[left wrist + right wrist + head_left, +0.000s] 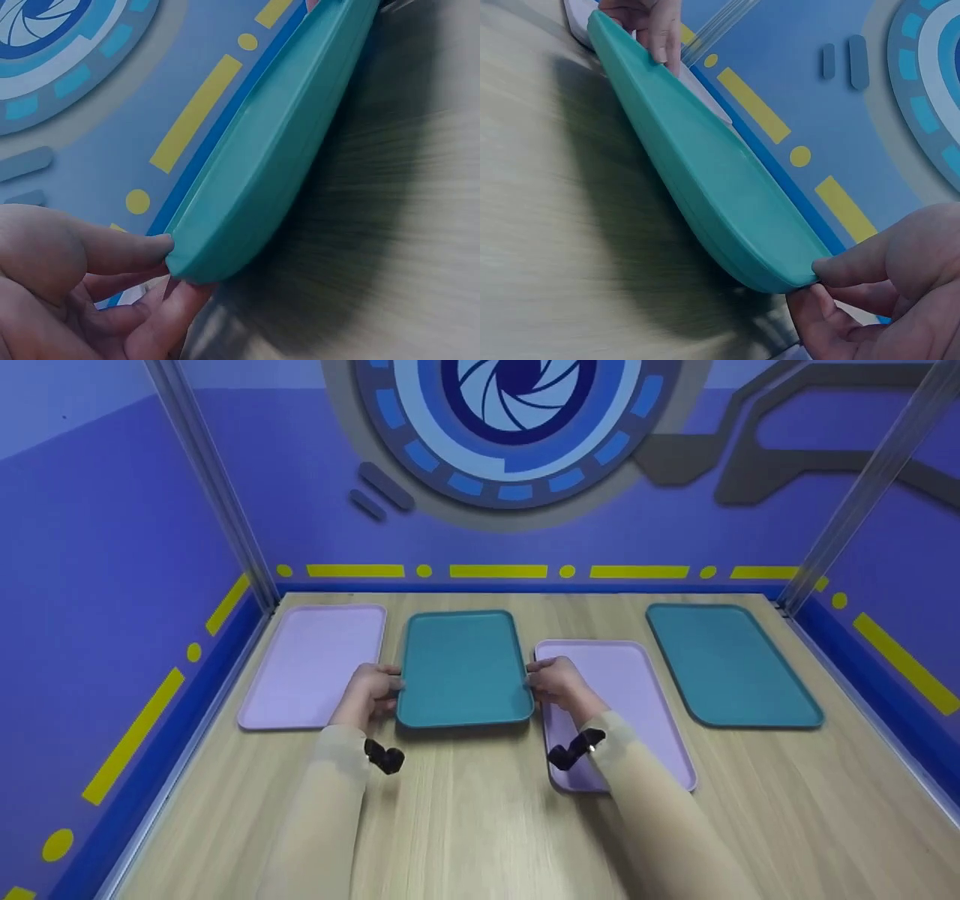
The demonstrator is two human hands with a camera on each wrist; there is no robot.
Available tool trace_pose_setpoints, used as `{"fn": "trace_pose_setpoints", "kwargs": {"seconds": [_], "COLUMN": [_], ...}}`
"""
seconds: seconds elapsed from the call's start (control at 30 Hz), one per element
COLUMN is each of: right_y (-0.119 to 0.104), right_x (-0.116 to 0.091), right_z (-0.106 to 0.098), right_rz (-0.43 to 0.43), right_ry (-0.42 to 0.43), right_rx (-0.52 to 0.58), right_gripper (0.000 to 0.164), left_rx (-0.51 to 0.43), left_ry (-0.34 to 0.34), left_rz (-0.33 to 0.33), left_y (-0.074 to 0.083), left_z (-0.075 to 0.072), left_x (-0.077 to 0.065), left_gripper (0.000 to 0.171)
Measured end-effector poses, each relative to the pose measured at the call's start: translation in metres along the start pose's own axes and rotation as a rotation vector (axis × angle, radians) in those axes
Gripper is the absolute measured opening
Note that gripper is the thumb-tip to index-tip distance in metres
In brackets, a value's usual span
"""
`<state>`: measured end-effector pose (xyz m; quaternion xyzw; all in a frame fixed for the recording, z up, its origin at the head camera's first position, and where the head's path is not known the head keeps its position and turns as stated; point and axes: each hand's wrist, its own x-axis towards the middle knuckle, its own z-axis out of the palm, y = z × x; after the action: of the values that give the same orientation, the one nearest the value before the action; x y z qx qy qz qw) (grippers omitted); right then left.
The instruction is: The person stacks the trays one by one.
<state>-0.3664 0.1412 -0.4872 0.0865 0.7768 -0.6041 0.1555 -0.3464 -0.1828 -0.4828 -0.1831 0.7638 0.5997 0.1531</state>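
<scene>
Between my two hands is a teal tray [465, 667], held by its short-way sides and raised off the table, with a shadow beneath it in both wrist views. My left hand [370, 690] pinches its left edge, thumb on top and fingers below, as the left wrist view shows at the tray's rim [225, 217]. On the opposite edge my right hand [561, 684] pinches the rim the same way, seen closely in the right wrist view on the tray [727, 195]. A lilac tray [622, 712] lies under and beside my right hand.
Another lilac tray [315, 660] lies at the left, partly behind my left hand. At the far right lies a second teal tray [739, 667]. The wooden table [450, 825] is bounded by blue panels [510, 544] at the back and sides, with metal posts at the corners.
</scene>
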Motion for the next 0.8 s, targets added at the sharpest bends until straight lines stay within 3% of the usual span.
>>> {"fn": "trace_pose_setpoints", "kwargs": {"seconds": [0.17, 0.43, 0.8], "right_y": [0.002, 0.005, 0.024], "right_x": [-0.001, -0.012, -0.034], "right_z": [-0.004, -0.02, -0.067], "right_rz": [-0.019, -0.093, -0.123], "right_ry": [-0.011, -0.013, -0.022], "right_rx": [0.026, 0.033, 0.002], "right_gripper": [0.042, 0.045, 0.046], "left_rx": [-0.082, -0.147, -0.187], "left_ry": [0.001, 0.002, -0.033], "left_rz": [0.004, 0.07, 0.167], "left_y": [-0.004, -0.002, 0.001], "left_z": [0.001, 0.012, 0.056], "left_x": [-0.002, -0.01, -0.027], "left_gripper": [0.049, 0.049, 0.046]}}
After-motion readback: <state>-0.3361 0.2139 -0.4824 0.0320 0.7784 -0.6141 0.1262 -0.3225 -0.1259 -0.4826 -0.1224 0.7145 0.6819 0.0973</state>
